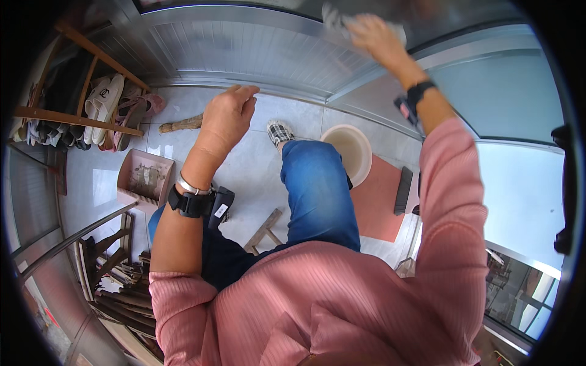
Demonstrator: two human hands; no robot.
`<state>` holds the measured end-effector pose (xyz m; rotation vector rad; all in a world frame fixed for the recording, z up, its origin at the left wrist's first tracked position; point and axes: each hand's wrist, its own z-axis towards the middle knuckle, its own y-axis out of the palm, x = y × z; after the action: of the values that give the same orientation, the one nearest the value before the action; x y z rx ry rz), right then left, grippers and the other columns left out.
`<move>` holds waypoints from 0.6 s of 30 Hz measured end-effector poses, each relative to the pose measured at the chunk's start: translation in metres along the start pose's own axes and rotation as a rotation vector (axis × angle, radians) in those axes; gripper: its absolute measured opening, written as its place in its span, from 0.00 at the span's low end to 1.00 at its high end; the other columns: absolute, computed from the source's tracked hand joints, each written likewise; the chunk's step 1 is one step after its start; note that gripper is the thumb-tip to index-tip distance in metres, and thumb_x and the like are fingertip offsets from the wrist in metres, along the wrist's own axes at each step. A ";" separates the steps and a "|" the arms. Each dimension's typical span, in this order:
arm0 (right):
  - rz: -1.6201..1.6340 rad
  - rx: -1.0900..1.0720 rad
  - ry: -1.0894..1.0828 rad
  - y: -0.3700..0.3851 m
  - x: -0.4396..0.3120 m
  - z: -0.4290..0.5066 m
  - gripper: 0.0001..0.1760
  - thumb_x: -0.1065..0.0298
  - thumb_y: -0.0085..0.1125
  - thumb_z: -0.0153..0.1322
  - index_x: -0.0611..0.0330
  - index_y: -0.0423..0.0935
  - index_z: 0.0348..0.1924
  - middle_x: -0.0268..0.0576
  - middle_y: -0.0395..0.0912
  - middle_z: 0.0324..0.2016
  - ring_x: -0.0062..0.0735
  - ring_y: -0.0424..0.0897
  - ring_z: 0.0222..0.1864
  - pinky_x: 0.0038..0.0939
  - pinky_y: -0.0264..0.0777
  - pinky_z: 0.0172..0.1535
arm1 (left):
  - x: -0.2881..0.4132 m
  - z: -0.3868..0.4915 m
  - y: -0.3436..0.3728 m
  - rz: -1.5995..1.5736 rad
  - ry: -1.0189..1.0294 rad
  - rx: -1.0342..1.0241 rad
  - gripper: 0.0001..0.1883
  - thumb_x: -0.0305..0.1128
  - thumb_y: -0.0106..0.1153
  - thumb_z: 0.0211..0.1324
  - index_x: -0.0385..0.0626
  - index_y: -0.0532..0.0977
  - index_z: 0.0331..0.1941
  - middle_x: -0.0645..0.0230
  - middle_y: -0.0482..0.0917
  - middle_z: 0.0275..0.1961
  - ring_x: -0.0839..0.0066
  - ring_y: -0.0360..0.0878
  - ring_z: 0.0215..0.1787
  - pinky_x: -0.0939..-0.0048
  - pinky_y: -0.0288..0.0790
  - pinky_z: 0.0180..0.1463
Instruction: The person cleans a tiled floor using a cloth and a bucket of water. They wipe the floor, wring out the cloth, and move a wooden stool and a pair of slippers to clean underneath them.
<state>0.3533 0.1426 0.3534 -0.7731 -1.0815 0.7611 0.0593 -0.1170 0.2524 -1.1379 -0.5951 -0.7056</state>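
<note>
My right hand (377,39) is raised at the top right, closed on a pale cloth (338,20) against the upper part of a metal-framed panel wall (256,45); the hand and cloth are blurred. My left hand (231,110) hovers over the tiled floor with its fingers loosely bent, and no object shows in it. A pale bucket (356,153) holding cloudy liquid stands on the floor to the right of my knee, partly over a reddish mat (377,201).
A wooden shoe rack (78,120) with several shoes stands at left. Near it lie a straw brush (182,124) and a pink dustpan (123,183). Stacked wood (123,302) fills the lower left. A stool (263,231) is beside my legs; a broom head (403,191) rests at the mat's edge.
</note>
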 end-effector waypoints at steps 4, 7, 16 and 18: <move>0.001 -0.210 0.446 0.017 -0.034 -0.084 0.14 0.72 0.59 0.65 0.38 0.83 0.39 0.31 0.77 0.56 0.42 0.73 0.56 0.44 0.70 0.52 | 0.000 -0.007 -0.004 0.070 -0.023 -0.061 0.10 0.28 0.57 0.63 0.45 0.82 0.46 0.58 0.84 0.43 0.51 0.82 0.42 0.55 0.76 0.44; -0.164 -0.081 0.523 0.020 -0.031 -0.096 0.13 0.71 0.60 0.65 0.37 0.83 0.39 0.31 0.76 0.54 0.44 0.73 0.52 0.45 0.70 0.49 | -0.001 -0.008 -0.007 0.120 -0.029 -0.089 0.10 0.28 0.58 0.62 0.45 0.82 0.46 0.60 0.84 0.43 0.51 0.82 0.41 0.55 0.76 0.43; 0.153 -0.140 0.583 0.055 -0.046 -0.085 0.22 0.77 0.59 0.65 0.37 0.82 0.48 0.39 0.78 0.47 0.52 0.78 0.46 0.48 0.75 0.48 | -0.001 -0.004 -0.005 0.165 0.021 -0.098 0.10 0.29 0.59 0.63 0.47 0.82 0.47 0.61 0.84 0.42 0.52 0.83 0.40 0.55 0.77 0.43; 0.366 -0.023 0.736 0.063 -0.063 -0.099 0.18 0.76 0.59 0.68 0.43 0.81 0.48 0.39 0.79 0.46 0.48 0.81 0.45 0.46 0.77 0.47 | 0.000 -0.005 -0.004 0.180 0.016 -0.121 0.10 0.30 0.59 0.63 0.47 0.82 0.46 0.61 0.84 0.42 0.52 0.83 0.40 0.55 0.77 0.44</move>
<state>0.4197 0.1063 0.2440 -1.1686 -0.2874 0.6795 0.0565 -0.1229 0.2532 -1.2793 -0.4344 -0.6016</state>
